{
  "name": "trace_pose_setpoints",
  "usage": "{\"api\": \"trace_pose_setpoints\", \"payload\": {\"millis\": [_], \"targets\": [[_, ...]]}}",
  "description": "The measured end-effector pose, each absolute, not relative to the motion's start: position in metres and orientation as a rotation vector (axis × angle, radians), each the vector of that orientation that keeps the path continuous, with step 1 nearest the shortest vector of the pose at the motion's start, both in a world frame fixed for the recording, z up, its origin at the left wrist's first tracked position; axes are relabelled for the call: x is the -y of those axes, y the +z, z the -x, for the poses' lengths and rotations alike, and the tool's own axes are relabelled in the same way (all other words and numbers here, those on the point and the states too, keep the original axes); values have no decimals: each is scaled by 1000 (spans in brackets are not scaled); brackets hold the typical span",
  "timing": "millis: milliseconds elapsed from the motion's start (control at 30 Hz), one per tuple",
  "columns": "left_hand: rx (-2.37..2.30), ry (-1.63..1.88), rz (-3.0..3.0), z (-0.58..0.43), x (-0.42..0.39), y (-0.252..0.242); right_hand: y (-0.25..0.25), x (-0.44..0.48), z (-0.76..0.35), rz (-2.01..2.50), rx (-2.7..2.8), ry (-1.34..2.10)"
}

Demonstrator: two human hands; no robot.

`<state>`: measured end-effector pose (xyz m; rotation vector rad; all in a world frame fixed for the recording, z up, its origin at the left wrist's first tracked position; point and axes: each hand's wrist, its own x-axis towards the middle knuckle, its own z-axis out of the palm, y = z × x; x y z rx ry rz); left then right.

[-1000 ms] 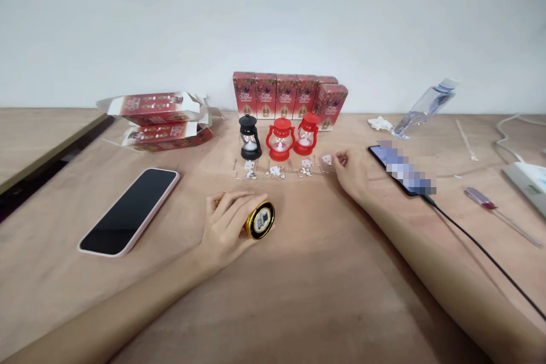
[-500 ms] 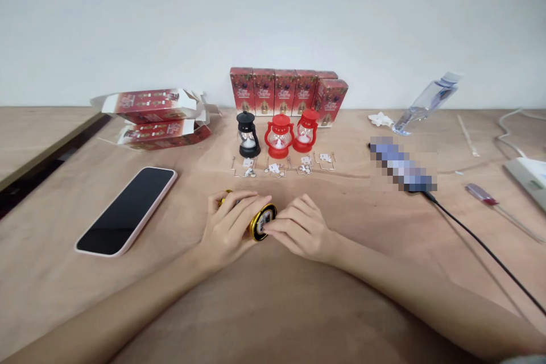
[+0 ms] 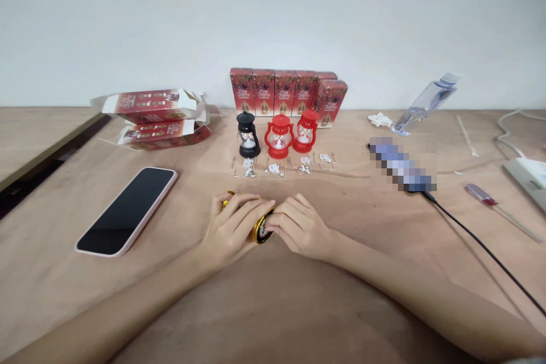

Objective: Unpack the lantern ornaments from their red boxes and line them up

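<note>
- Right hand [image 3: 301, 227] has moved from a small flat white piece [image 3: 325, 157] to a shiny gold lantern [image 3: 256, 233]'s round black base [image 3: 265, 238]; fingers bunched, any hold hidden.
- Left hand [image 3: 230, 230] curls round the sideways lantern over the brown wooden table [image 3: 273, 307], seemingly steadying its base towards those fingers.

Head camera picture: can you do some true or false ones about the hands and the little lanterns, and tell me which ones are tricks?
1. The left hand holds a gold object. True.
2. All three standing lanterns are red. False: the leftmost lantern is black.
3. The red boxes stand behind the lanterns. True.
4. The screwdriver is in the right hand. False: it lies on the table.
5. The pink-edged phone is left of both hands. True.
</note>
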<state>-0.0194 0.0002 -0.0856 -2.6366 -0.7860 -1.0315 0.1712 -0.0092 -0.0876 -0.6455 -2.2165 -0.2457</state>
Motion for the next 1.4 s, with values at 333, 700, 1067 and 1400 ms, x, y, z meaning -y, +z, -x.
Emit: {"api": "trace_pose_setpoints", "payload": {"millis": [333, 700, 1067, 1400], "targets": [[797, -1045, 2656, 20, -1, -88, -92, 8, -172, 628, 2250, -238], [787, -1088, 2646, 19, -1, -88, -87, 9, -175, 567, 2201, -219], [760, -1052, 2646, 20, -1, -88, -87, 8, -175, 564, 2218, -103], [817, -1092, 2629, 20, 0, -85, -89, 7, -173, 547, 2193, -111]]}}
